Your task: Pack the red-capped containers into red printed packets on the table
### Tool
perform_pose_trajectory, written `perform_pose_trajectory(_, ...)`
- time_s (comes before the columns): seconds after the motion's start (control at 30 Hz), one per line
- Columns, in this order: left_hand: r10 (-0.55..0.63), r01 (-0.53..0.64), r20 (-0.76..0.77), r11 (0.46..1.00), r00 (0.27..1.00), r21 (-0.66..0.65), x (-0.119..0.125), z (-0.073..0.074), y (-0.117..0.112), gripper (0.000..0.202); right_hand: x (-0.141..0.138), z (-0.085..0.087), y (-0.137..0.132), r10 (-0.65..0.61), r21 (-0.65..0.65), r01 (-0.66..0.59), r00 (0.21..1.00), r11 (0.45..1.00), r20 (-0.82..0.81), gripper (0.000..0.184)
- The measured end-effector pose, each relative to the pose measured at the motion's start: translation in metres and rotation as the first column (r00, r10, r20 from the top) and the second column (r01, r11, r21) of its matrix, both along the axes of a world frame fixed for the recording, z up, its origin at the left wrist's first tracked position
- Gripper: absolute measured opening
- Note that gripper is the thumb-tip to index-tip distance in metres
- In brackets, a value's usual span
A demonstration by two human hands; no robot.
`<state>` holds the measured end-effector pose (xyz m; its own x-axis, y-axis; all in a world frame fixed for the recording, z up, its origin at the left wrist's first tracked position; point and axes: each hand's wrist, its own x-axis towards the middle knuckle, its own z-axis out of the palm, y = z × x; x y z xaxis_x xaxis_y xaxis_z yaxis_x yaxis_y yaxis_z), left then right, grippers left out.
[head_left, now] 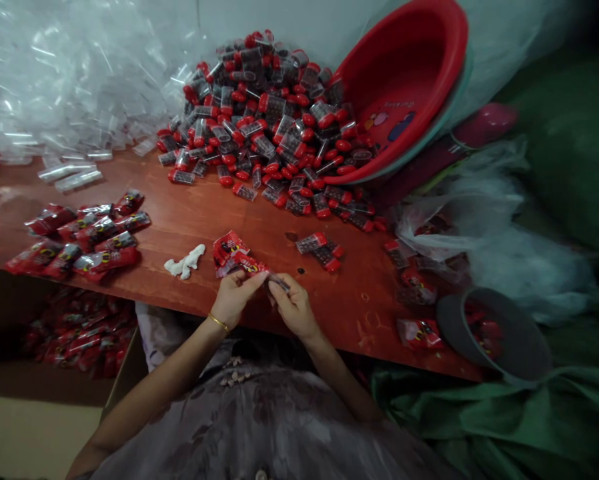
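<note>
Near the table's front edge my left hand (233, 297) is closed on a small red printed packet (253, 265). My right hand (294, 308) meets it there, its fingers pinched on a small clear tube with dark contents (278, 283), whose end is at the packet's mouth. How far the tube is inside the packet cannot be made out. Just beyond my left hand lie more flat red packets (228, 245). A crumpled white scrap (185, 262) is left of them. To the right rest a few red-capped tubes (311, 243) with dark contents.
A large heap of red-capped tubes (259, 127) spills from a tilted red basin (404, 73). Clear empty tubes (74, 175) pile up at the left. Filled red packets (97, 230) lie nearer, above a box of packets (84, 337). A grey bowl (522, 340) stands right.
</note>
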<state>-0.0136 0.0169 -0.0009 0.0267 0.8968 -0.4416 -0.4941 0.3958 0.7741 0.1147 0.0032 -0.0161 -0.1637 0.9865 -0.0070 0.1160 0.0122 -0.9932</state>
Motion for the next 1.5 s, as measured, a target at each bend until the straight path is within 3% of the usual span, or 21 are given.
perform_pose_trajectory(0.3, 0.062, -0.062, 0.001, 0.996, 0.998, 0.061, 0.004, 0.01, 0.002, 0.036, -0.004, 0.003, -0.003, 0.074, -0.011, -0.074, 0.996, 0.997, -0.043, 0.026)
perform_pose_trajectory(0.47, -0.19, 0.19, -0.001, 0.98, 0.982, 0.058, 0.004, 0.011, 0.001, 0.037, -0.014, -0.001, -0.005, 0.052, -0.181, -0.114, 0.946, 0.977, -0.319, 0.031)
perform_pose_trajectory(0.57, -0.207, 0.208, -0.018, 0.976, 0.978, 0.064, 0.001, 0.014, 0.002, 0.041, -0.02, -0.003, -0.007, -0.031, -0.224, -0.058, 0.926, 0.973, -0.376, 0.032)
perform_pose_trajectory(0.7, -0.114, 0.112, 0.011, 0.989, 0.993, 0.091, 0.001, 0.014, -0.001, 0.047, -0.02, -0.002, -0.01, -0.059, -0.172, 0.005, 0.949, 0.985, -0.311, 0.03)
perform_pose_trajectory(0.9, -0.109, 0.11, -0.02, 0.99, 0.994, 0.084, 0.011, 0.007, -0.009, 0.052, -0.022, 0.001, -0.01, -0.176, -0.076, 0.167, 0.976, 0.983, -0.125, 0.031)
perform_pose_trajectory(1.1, -0.023, 0.021, 0.016, 0.987, 1.0, 0.157, -0.001, 0.005, -0.001, 0.042, -0.024, 0.005, -0.008, -0.114, -0.076, 0.103, 0.98, 0.992, -0.163, 0.028)
perform_pose_trajectory(1.3, -0.035, 0.043, -0.064, 0.991, 0.997, 0.13, 0.008, -0.002, -0.012, 0.043, -0.03, 0.002, -0.008, -0.199, -0.066, 0.193, 0.973, 0.979, -0.12, 0.03)
perform_pose_trajectory(1.5, -0.003, 0.007, -0.032, 0.993, 0.999, 0.12, 0.0, 0.007, -0.007, 0.044, -0.024, 0.004, -0.002, -0.061, -0.106, 0.045, 0.986, 0.993, -0.153, 0.031)
